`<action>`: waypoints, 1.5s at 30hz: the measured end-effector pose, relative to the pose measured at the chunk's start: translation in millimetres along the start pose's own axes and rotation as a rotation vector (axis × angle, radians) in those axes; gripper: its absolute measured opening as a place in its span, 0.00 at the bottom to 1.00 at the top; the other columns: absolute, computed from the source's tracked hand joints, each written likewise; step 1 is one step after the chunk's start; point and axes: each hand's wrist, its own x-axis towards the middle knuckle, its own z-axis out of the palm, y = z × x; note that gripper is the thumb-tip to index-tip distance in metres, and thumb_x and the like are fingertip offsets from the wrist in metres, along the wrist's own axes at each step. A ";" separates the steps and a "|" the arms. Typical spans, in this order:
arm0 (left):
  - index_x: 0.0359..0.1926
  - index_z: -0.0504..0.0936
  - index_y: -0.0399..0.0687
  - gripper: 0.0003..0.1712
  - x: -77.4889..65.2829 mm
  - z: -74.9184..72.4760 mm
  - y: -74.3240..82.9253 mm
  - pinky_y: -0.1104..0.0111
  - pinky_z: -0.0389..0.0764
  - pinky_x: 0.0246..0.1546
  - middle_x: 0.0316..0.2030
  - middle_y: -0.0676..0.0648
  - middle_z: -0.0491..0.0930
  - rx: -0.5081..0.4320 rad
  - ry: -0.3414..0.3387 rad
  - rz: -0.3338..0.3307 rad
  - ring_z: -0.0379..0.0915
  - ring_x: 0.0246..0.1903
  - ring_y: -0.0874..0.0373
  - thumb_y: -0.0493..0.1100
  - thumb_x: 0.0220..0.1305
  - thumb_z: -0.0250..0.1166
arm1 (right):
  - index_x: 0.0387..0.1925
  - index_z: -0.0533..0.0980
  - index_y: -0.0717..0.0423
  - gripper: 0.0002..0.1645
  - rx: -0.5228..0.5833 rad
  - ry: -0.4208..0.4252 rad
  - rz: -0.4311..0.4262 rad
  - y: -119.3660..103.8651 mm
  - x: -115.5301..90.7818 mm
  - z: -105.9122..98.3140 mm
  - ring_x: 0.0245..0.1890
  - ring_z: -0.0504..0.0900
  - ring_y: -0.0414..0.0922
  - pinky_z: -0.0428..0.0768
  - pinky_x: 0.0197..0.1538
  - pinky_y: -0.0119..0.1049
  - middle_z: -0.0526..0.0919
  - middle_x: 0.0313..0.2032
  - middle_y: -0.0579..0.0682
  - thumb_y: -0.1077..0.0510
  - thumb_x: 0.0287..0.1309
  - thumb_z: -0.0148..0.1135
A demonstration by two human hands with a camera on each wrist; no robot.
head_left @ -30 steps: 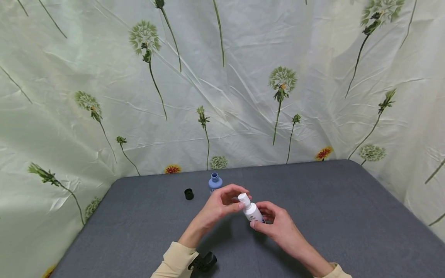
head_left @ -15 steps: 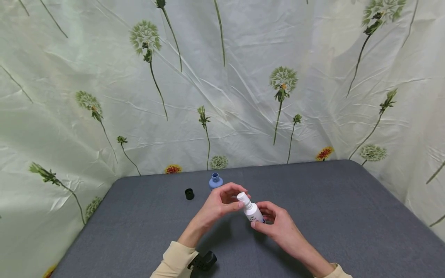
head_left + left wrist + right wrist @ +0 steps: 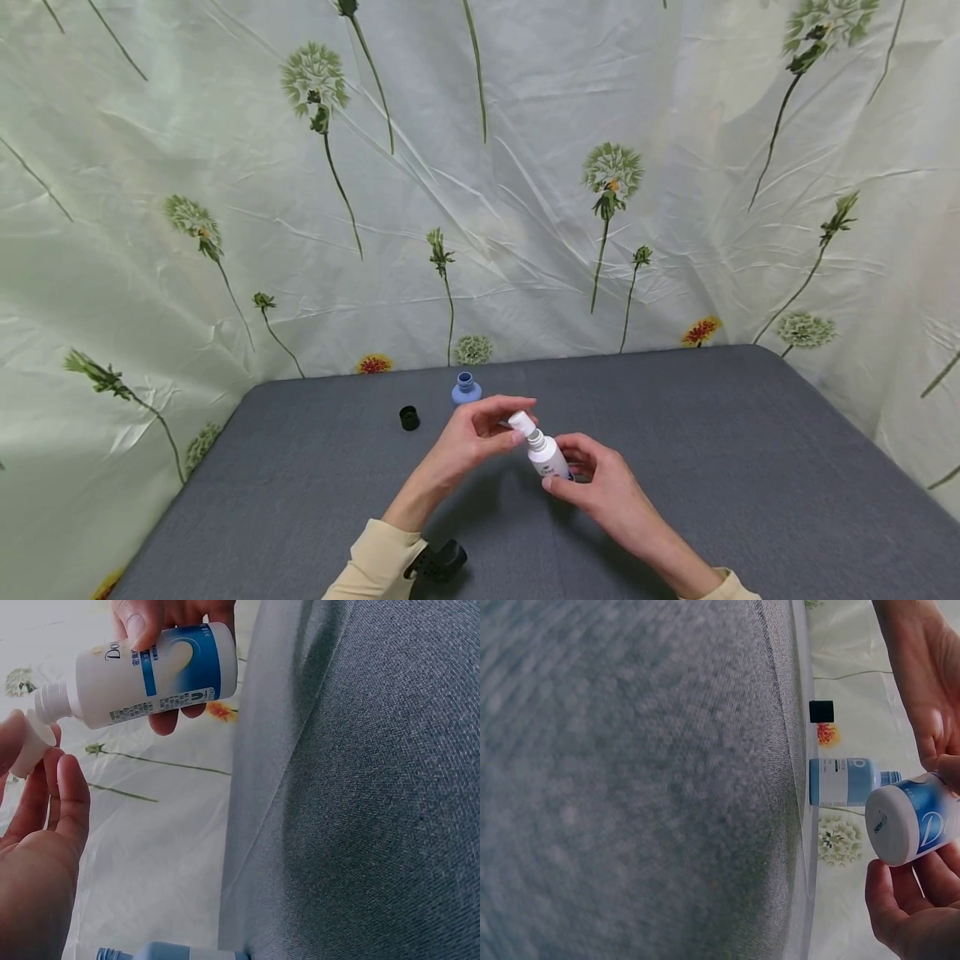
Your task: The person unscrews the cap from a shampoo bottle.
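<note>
My right hand (image 3: 592,475) grips a white bottle (image 3: 547,457) with a blue label, tilted and held above the table. Between the thumb and fingers of my left hand (image 3: 480,437) is a white cap (image 3: 521,423). In the left wrist view the cap (image 3: 34,748) is off the bottle's threaded neck (image 3: 54,703), tipped beside its mouth. Whether the two still touch there is hard to tell. Behind my left hand stands an uncapped blue bottle (image 3: 466,390), upright; its lower part is hidden in the head view but shows in the right wrist view.
A black cap (image 3: 408,418) sits on the grey table (image 3: 315,492), left of the blue bottle. Behind the table's far edge hangs a pale curtain (image 3: 517,208) printed with flowers. A black device (image 3: 437,562) is strapped to my left wrist.
My left hand has lifted the white cap off the neck, a little up and to the left, exposing the threads. The right hand and the bottle have barely moved.
</note>
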 end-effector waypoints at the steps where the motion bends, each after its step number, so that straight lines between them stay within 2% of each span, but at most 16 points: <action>1: 0.61 0.78 0.40 0.22 0.3 -0.2 -0.1 0.63 0.77 0.47 0.53 0.39 0.79 0.007 -0.001 0.002 0.76 0.49 0.51 0.35 0.66 0.64 | 0.52 0.78 0.55 0.26 -0.004 0.004 0.004 -0.3 0.2 0.0 0.47 0.80 0.44 0.75 0.56 0.49 0.83 0.45 0.49 0.57 0.51 0.76; 9: 0.55 0.80 0.40 0.17 0.6 -1.1 -3.0 0.63 0.77 0.47 0.52 0.42 0.80 0.017 0.008 0.008 0.76 0.47 0.51 0.36 0.66 0.65 | 0.51 0.78 0.55 0.25 0.000 0.021 0.007 -0.7 0.5 0.4 0.47 0.80 0.44 0.74 0.57 0.49 0.84 0.44 0.49 0.57 0.51 0.75; 19: 0.49 0.80 0.39 0.14 0.8 -1.5 -2.0 0.66 0.79 0.41 0.48 0.42 0.81 -0.005 0.057 -0.034 0.77 0.40 0.52 0.34 0.61 0.69 | 0.52 0.78 0.55 0.25 0.013 0.018 -0.005 -1.7 0.3 -0.1 0.47 0.80 0.43 0.73 0.58 0.50 0.84 0.45 0.48 0.57 0.52 0.75; 26: 0.44 0.75 0.32 0.15 1.4 -2.3 -6.3 0.66 0.79 0.43 0.47 0.39 0.80 -0.031 0.062 -0.020 0.78 0.43 0.51 0.31 0.59 0.69 | 0.51 0.78 0.55 0.25 0.011 0.035 0.012 -3.4 0.3 0.1 0.47 0.80 0.43 0.73 0.58 0.51 0.84 0.44 0.47 0.57 0.51 0.76; 30: 0.49 0.76 0.33 0.17 1.5 -2.2 -8.0 0.66 0.79 0.43 0.48 0.39 0.80 -0.005 0.060 -0.021 0.78 0.43 0.52 0.31 0.60 0.69 | 0.51 0.78 0.55 0.25 0.009 0.040 0.021 -4.1 0.2 0.3 0.46 0.80 0.43 0.73 0.58 0.52 0.84 0.44 0.47 0.57 0.50 0.76; 35: 0.59 0.78 0.41 0.24 3.2 -1.2 -10.0 0.65 0.79 0.42 0.48 0.41 0.81 0.081 0.091 -0.037 0.79 0.43 0.52 0.31 0.61 0.68 | 0.51 0.78 0.55 0.25 0.011 0.043 0.032 -3.9 0.3 0.4 0.46 0.80 0.43 0.73 0.58 0.51 0.84 0.44 0.48 0.57 0.50 0.76; 40: 0.59 0.80 0.50 0.25 4.6 0.7 -9.4 0.64 0.78 0.41 0.46 0.48 0.84 0.158 0.123 -0.094 0.78 0.43 0.54 0.36 0.60 0.71 | 0.52 0.78 0.55 0.26 0.002 0.042 0.050 -4.1 1.3 0.6 0.47 0.80 0.44 0.73 0.58 0.52 0.83 0.45 0.48 0.57 0.51 0.76; 45: 0.59 0.80 0.47 0.25 3.9 1.8 -9.4 0.67 0.77 0.37 0.47 0.47 0.84 0.137 0.125 -0.105 0.77 0.41 0.54 0.35 0.60 0.71 | 0.52 0.78 0.55 0.26 0.001 0.044 0.049 -3.3 1.9 0.5 0.47 0.80 0.44 0.74 0.58 0.51 0.83 0.45 0.48 0.56 0.50 0.76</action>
